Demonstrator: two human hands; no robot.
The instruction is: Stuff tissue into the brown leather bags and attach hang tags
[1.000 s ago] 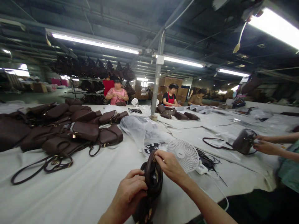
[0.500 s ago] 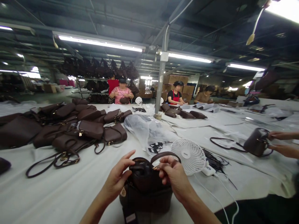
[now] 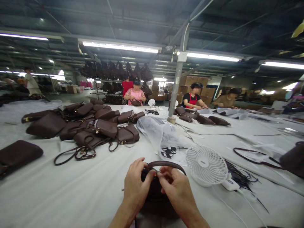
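Note:
In front of me is a dark brown handbag (image 3: 158, 202), mostly hidden by my hands, with its curved carrying handle (image 3: 169, 163) arching over the top. My left hand (image 3: 136, 181) is closed at the bag's upper left, its thumb pressed against the top opening. Facing it, my right hand (image 3: 177, 186) pinches at the same spot under the handle. The two thumbs nearly meet around a small gold-coloured metal part (image 3: 155, 174); its exact kind is hidden by the fingers.
A pile of brown bags (image 3: 102, 126) covers the left of the white-covered table (image 3: 78, 193). A single bag (image 3: 20, 156) lies nearer. To the right are a white fan (image 3: 206, 164), black straps (image 3: 239, 175) and another bag (image 3: 294, 160). Beyond a plastic bag (image 3: 154, 129) rises a post (image 3: 176, 85); co-workers sit behind.
My left hand has moved in from the bag's left side to meet my right hand at the top. The view has turned left. The co-worker's hands at far right are out of view.

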